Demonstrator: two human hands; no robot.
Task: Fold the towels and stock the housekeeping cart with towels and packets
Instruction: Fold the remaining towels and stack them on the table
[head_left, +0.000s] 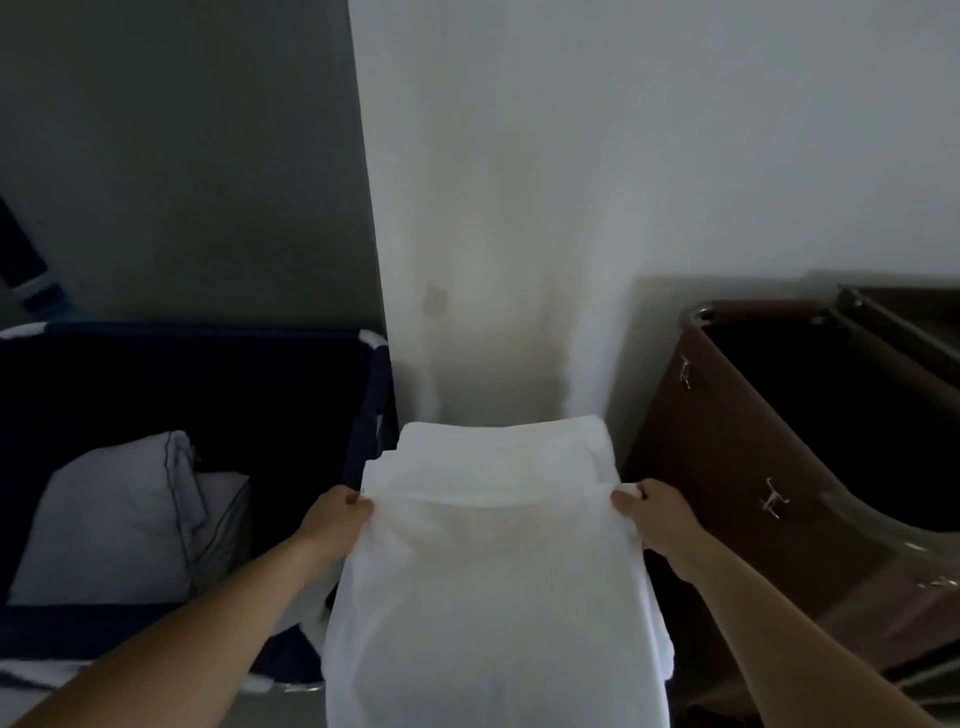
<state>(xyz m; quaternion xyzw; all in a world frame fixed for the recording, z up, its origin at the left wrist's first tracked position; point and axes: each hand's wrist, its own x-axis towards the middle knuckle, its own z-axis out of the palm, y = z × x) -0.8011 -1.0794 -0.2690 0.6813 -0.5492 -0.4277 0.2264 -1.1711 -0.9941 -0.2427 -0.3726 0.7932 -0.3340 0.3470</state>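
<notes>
Left hand (337, 512) & right hand (647, 506) pinch white towel (483, 571) top edge corners, btwn navy bin (374, 395), brown bin (727, 441).

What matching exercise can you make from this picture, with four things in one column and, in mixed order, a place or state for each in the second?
Things:
1. white towel
2. pillow
3. dark blue bin
4. brown bin

Places or states:
A. stands at the right
B. pinched at its edges by the left hand and the right hand
C. pale, with dark piping, lying inside a bin
D. stands at the left

Pairs: 1-B, 2-C, 3-D, 4-A.
</notes>
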